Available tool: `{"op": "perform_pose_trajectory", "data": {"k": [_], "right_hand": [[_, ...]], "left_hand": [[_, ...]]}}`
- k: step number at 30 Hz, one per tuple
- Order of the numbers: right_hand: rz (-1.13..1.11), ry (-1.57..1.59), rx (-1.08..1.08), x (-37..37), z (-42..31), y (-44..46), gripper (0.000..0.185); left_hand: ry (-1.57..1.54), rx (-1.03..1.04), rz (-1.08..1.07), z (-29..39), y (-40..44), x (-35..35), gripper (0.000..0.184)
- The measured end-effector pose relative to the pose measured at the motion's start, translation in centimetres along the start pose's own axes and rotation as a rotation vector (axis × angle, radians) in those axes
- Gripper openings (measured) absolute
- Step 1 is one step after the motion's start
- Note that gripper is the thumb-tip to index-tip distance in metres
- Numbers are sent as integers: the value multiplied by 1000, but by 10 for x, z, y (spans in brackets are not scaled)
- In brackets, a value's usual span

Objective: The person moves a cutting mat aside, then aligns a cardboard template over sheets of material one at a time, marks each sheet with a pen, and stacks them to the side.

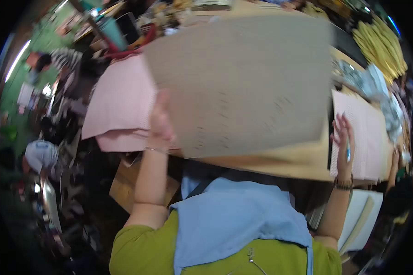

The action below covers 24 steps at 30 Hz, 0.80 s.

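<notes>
A large grey-brown cardboard sheet (257, 68) is raised and tilted over the table, with rows of short dark marks on its face. My left hand (160, 117) is at the sheet's left edge and appears to grip it, though blur hides the exact finger positions. To the right, my right hand (343, 137) is beside the sheet, fingers partly stretched, with a slim blue-and-white pen (348, 153) in it. Pink sheets (367, 137) lie beside that hand. More pink sheets (119, 105) lie left of the cardboard, beyond my left hand.
The wooden table (280, 160) ends in front of my body. Yellow strips (381, 48) hang at the far right, near clear plastic wrapping (374, 82). A cardboard box (119, 188) is below the table at left. Other people (41, 156) are at the left; another person's arm (394, 165) shows at right.
</notes>
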State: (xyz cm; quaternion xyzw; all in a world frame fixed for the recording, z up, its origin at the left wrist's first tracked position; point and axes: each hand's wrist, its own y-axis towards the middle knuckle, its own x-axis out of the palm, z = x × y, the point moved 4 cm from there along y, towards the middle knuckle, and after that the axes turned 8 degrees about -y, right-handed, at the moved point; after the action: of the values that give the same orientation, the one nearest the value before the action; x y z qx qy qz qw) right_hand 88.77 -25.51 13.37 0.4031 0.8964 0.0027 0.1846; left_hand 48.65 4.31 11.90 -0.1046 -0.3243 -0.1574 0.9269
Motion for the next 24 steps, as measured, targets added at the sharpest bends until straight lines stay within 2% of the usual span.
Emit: {"op": "perform_pose_trajectory", "data": {"k": [2, 5, 6, 8, 9, 11, 13, 14, 17, 19, 21, 23, 24], "right_hand": [[-120, 44, -51, 17, 5, -20, 42], [-26, 85, 25, 12, 14, -34, 39], [28, 86, 60, 6, 13, -36, 38], [79, 81, -14, -19, 10, -32, 34], [110, 78, -53, -33, 4, -31, 32], [306, 100, -114, -44, -23, -25, 29], [451, 94, -160, -78, -17, -18, 29], [463, 158, -162, -109, 12, -12, 29], [569, 272, -130, -112, -2, -16, 37], [666, 311, -98, -110, -9, -15, 41], [810, 293, -66, -124, -14, -19, 42], [795, 368, -128, -128, -17, -16, 40], [786, 411, -156, -129, -16, -16, 39]], "left_hand": [[-13, -41, -204, -18, 4, 20, 55], [216, 9, -245, -15, 11, 29, 61], [666, 178, -156, -6, 23, 18, 66], [1554, 510, 37, 18, 43, -11, 75], [1780, 391, 167, 26, 44, -23, 79], [2203, 125, 432, 39, 46, -40, 87], [2288, 93, 317, 36, 34, -30, 86], [2328, 74, 258, 33, 29, -29, 85], [1996, 161, 314, 51, 41, -52, 80], [2242, 511, 492, 72, 48, -87, 68], [2084, 327, 332, 87, 71, -124, 51], [2233, 58, 364, 90, 72, -102, 40], [2246, 69, 332, 91, 73, -99, 39]]}}
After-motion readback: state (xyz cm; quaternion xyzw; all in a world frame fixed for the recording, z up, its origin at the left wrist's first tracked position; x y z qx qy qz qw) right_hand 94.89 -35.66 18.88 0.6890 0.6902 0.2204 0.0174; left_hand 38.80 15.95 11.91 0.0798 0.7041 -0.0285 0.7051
